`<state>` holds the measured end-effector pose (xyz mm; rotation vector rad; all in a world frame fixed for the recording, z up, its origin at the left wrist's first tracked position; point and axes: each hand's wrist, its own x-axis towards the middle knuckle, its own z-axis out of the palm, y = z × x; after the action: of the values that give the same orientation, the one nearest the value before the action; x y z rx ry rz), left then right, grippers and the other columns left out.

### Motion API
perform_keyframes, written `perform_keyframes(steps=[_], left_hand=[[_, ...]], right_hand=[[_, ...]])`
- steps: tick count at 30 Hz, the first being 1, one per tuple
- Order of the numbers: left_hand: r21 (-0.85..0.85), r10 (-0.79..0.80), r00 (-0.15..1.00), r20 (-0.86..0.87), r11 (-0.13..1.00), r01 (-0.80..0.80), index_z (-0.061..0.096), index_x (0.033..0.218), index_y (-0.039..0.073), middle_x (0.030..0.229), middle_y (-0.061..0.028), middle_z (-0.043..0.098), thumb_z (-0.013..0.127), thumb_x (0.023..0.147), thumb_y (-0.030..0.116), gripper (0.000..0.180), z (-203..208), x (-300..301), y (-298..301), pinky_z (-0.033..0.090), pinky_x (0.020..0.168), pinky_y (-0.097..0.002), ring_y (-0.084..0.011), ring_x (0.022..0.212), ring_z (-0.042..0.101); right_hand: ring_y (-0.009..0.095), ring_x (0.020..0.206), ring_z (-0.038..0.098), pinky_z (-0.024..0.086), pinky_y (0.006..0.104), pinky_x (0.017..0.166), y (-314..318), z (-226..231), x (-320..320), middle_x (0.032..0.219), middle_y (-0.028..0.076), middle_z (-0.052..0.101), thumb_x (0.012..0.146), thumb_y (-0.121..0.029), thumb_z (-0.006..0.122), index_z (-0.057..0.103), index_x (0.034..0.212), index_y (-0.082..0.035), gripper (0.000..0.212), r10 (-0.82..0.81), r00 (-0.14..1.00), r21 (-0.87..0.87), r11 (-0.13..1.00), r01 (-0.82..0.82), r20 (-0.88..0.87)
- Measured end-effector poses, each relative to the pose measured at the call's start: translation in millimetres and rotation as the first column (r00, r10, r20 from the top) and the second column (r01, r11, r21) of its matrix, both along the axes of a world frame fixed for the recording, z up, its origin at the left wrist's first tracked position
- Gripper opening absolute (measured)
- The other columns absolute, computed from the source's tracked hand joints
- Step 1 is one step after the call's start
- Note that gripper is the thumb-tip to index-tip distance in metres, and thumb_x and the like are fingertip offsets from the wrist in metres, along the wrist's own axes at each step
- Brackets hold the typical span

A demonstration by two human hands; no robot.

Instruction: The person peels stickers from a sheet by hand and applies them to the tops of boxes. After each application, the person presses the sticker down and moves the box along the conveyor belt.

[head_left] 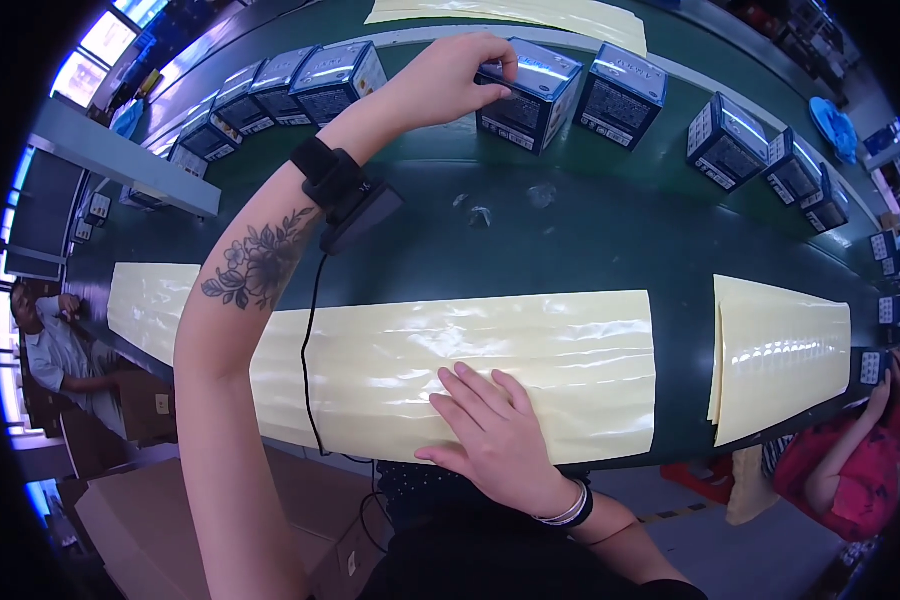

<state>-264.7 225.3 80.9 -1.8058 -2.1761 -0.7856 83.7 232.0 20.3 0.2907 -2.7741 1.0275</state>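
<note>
Left hand (448, 80) reaches across the green counter (530, 240), grip pinching a blue box (530, 95); right hand (495, 430) lies flat, fingers spread, on a yellow sheet (390, 370).

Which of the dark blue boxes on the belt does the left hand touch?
The left hand touches the box at the middle of the row; its fingers rest on the top. The next box to the right stands untouched.
</note>
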Motion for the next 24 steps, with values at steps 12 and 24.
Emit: perform_keyframes(steps=[12,24], left_hand=[[0.163,0.172,0.960,-0.219,0.977,-0.138,0.065,0.097,0.009,0.104,-0.0089,0.065,0.069,0.085,0.017,0.016,-16.9,2.3,13.8,0.052,0.081,-0.0372,-0.0290,0.091,0.064],[0.102,0.199,0.849,-0.489,0.980,-0.171,0.062,0.118,0.015,0.122,-0.0077,0.060,0.069,0.085,0.017,0.034,-21.4,59.4,-13.8,0.035,0.107,-0.0471,-0.0254,0.116,0.056]], right_hand=[[0.025,0.128,0.050,0.034,0.0436,0.106,12.5,-3.7,5.4,0.130,0.013,0.059,0.082,-0.046,0.071,0.063,0.113,-0.005,0.052,0.006,1.000,0.000,1.000,-0.006,-0.004],[0.028,0.129,0.049,0.035,0.0444,0.105,12.1,-0.3,13.7,0.130,0.014,0.058,0.082,-0.036,0.073,0.062,0.116,-0.002,0.050,0.000,1.000,0.002,1.000,0.000,-0.020]])
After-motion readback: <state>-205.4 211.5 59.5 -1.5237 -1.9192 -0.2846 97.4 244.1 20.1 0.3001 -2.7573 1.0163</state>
